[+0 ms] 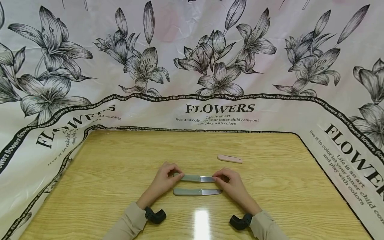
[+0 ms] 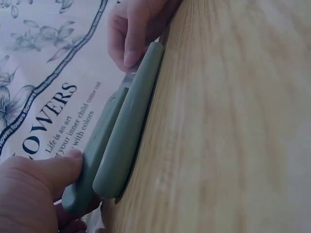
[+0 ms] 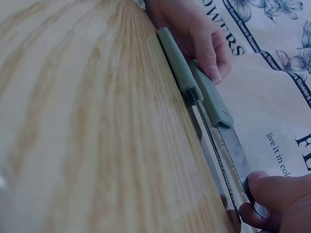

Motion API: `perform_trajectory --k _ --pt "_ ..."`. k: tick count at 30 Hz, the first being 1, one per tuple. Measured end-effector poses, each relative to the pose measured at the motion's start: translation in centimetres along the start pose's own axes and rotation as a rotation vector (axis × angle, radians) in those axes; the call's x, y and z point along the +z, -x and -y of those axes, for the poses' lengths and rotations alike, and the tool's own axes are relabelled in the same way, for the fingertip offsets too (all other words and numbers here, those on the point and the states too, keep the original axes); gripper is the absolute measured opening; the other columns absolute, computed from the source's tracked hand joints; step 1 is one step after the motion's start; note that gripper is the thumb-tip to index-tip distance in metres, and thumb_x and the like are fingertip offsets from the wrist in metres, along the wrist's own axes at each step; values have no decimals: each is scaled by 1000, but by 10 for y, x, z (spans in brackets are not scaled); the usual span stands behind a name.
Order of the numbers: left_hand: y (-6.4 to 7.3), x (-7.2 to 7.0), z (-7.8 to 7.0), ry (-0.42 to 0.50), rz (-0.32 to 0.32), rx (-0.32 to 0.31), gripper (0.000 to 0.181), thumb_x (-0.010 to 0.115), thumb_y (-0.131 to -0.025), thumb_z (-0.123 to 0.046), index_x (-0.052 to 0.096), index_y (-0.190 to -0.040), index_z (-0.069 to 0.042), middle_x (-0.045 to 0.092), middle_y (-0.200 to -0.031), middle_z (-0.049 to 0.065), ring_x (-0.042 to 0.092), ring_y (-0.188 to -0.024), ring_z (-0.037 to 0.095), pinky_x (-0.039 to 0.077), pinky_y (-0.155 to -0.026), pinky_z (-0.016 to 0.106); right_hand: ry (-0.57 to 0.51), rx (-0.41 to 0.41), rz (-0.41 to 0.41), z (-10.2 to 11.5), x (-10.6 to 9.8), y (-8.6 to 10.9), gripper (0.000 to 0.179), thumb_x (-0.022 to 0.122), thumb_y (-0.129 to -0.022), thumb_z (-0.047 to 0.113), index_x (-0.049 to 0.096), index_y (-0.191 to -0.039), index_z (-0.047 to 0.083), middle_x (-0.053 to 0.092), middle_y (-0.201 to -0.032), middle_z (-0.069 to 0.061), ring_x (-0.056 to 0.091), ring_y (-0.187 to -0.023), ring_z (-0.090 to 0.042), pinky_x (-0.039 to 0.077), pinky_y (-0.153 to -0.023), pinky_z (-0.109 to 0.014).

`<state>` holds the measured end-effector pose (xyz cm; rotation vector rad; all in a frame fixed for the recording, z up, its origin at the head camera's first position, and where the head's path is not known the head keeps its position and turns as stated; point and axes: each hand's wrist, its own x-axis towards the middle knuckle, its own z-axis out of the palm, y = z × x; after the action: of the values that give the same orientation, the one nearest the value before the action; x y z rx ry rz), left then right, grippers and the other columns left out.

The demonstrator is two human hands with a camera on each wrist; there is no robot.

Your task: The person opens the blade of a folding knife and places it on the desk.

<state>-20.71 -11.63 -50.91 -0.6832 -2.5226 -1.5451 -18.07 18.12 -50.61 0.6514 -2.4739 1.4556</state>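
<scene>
Two green-handled folding knives with their blades out lie side by side in the head view. My left hand point(image 1: 167, 176) pinches the handle end of the farther green knife point(image 1: 192, 178) between thumb and fingers. At the other end, my right hand point(image 1: 232, 185) pinches that knife's blade near the tip. The nearer green knife point(image 1: 188, 192) rests on the table, its blade tip pointing right and close below my right hand. In the right wrist view, my thumb point(image 3: 265, 187) presses on the held blade point(image 3: 235, 150). Fingertips on the far side of the handle are partly hidden.
A pink folded knife point(image 1: 230, 159) lies farther back, to the right of centre. The wooden table point(image 1: 135, 146) is bordered by a flower-printed cloth point(image 1: 222, 113) at the back and sides. Black wrist devices point(image 1: 155, 215) sit on both wrists.
</scene>
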Motion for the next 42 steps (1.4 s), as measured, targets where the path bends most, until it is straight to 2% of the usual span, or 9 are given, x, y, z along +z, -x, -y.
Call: perform_trajectory --k 5,13,18,22,29,35,42 --pt "-1 0 1 -55 31 46 7 76 -90 -25 74 -88 -18 64 -90 -13 46 -87 12 40 -74 31 54 5 -13 -2 0 0 7 73 -90 7 74 -95 12 65 -87 6 54 -71 -8 48 -60 -24" --pt "0 0 1 -64 41 47 8 76 -90 -23 73 -86 -17 61 -90 -11 44 -85 15 35 -72 31 84 -53 -22 -3 1 -2 7 76 -87 6 75 -90 13 65 -88 6 57 -81 -11 49 -67 -25" --pt "0 0 2 -87 35 63 9 77 -89 -19 71 -82 -23 61 -87 -8 43 -83 14 34 -70 30 81 -83 -26 -4 1 -2 9 76 -86 3 75 -89 11 65 -86 3 56 -78 -15 49 -65 -26" --pt "0 2 3 -92 26 68 11 78 -88 -20 70 -81 -24 61 -87 -9 43 -85 12 36 -71 30 87 -57 -12 -3 1 -2 10 78 -85 6 75 -90 14 65 -87 3 56 -80 -14 48 -66 -26" --pt "0 3 3 -80 1 61 10 78 -87 -18 72 -82 -24 60 -86 -13 45 -85 13 36 -72 30 123 -40 22 -4 1 -2 12 82 -83 16 75 -92 19 65 -92 7 55 -88 -11 45 -72 -28" --pt "-3 6 1 -122 -41 46 10 79 -87 -18 71 -82 -23 58 -82 -12 41 -78 13 34 -69 29 144 -83 11 -8 1 -5 12 81 -83 12 75 -93 14 65 -93 4 54 -86 -12 44 -71 -27" --pt "-4 6 2 -146 -54 49 11 78 -88 -17 70 -81 -21 57 -82 -11 41 -77 11 35 -69 29 157 -107 3 -9 1 -9 12 81 -83 9 76 -93 13 65 -92 3 54 -86 -11 45 -71 -28"
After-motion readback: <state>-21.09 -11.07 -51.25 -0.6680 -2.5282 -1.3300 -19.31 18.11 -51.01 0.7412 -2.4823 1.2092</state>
